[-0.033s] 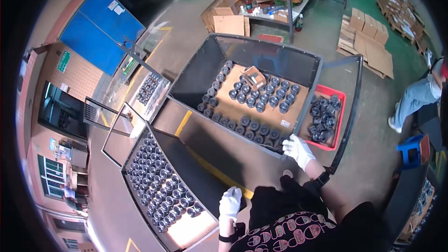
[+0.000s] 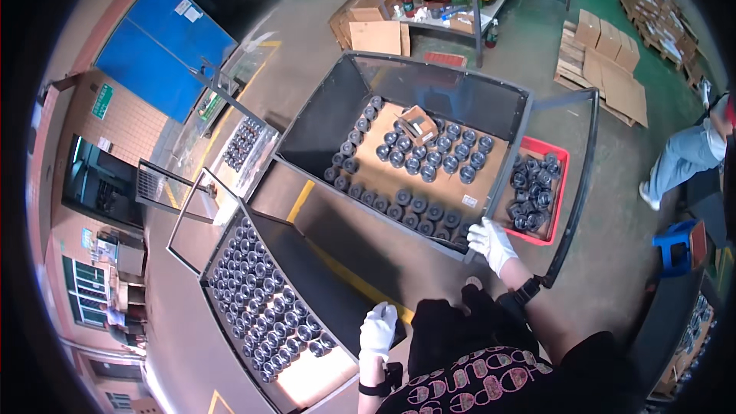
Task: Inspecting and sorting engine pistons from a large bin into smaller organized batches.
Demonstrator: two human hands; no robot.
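My right hand (image 2: pixel 491 245), in a white glove, is at the near right corner of a dark metal cart (image 2: pixel 414 61), its fingers bent over the rim. Inside that cart, black round parts (image 2: pixel 429 161) stand in rows on a cardboard sheet, and a small open carton (image 2: pixel 418 124) sits among them. My left hand (image 2: pixel 378 330), also gloved, is low beside the dark side wall of a second cart (image 2: pixel 307 261). Its fingers look curled; the palm is hidden. Rows of shiny dark round parts (image 2: pixel 257 291) fill most of this second cart's top.
A red bin (image 2: pixel 563 184) of loose dark parts lies right of the cart, near a metal frame (image 2: pixel 590 138). A blue stool (image 2: pixel 675 249) and a person (image 2: pixel 682 161) are at the right. Behind stand a shelf (image 2: pixel 479 23) and pallets with cardboard (image 2: pixel 613 77).
Almost nothing differs. The view has shifted very slightly, and both hands keep their places beside the carts.
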